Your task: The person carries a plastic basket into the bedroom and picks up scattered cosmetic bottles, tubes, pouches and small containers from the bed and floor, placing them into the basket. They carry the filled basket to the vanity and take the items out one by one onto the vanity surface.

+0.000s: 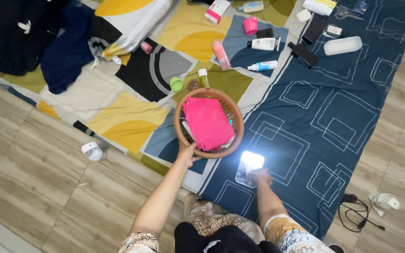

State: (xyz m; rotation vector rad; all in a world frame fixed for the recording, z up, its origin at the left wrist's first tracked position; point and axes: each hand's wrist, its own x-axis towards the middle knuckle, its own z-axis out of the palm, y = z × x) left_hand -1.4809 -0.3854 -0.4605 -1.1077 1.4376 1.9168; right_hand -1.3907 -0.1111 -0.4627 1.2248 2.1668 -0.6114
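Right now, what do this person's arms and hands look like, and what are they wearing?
Both forearms are bare from the elbow down, and neither the left hand nor the right hand wears a glove. No ring, watch or bracelet can be made out at this size. Short sleeves end near the elbows, in pale cloth with a yellow and brown pattern like branches. A dark garment covers the chest between them.

One round basket (234, 114), one pink folded cloth (207, 122), two hands, and three black cases are counted.
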